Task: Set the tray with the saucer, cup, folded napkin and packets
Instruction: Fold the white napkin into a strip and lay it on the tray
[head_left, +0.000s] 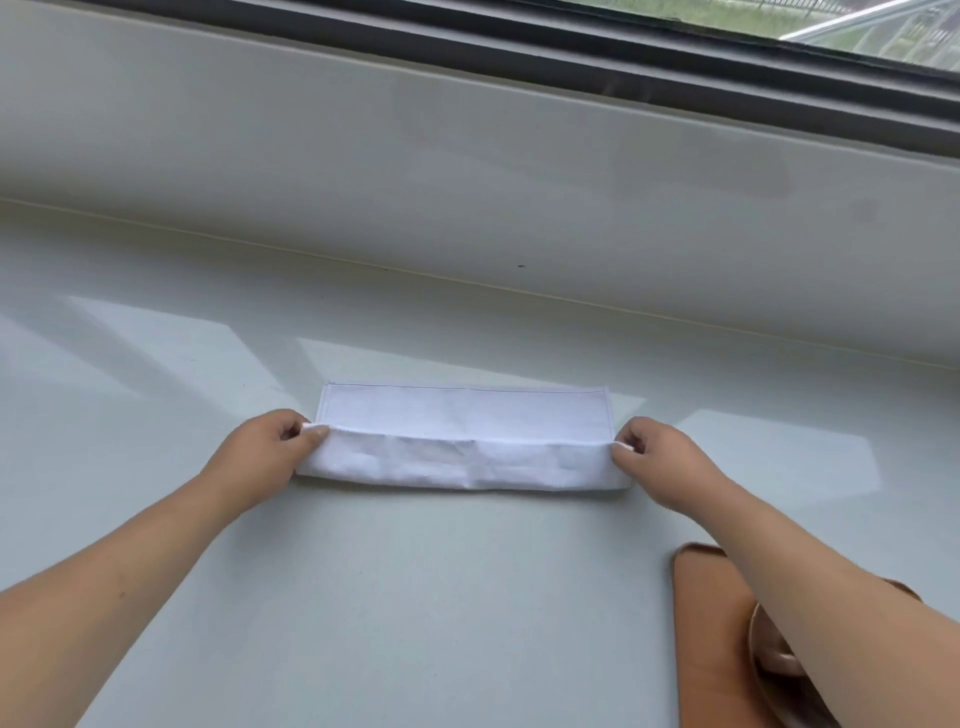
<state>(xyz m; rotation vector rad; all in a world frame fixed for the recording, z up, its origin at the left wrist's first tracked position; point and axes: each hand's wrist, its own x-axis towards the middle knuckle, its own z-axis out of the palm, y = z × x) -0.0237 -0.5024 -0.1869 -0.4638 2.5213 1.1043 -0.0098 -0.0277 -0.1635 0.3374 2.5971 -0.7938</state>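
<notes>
While white cloth napkin (462, 457) lies as long folded strip, left hand (270, 452) and right hand (660, 462) pinch its ends.

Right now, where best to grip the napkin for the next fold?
On the napkin, the two short ends of its lifted edge, one from each side, where the left hand and right hand pinch it. It's a long limp strip, so end grips should keep the fold straight.

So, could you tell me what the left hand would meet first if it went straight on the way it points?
Probably the flat far layer of the white napkin that the left hand pinches; beyond it, only bare counter shows.
</notes>
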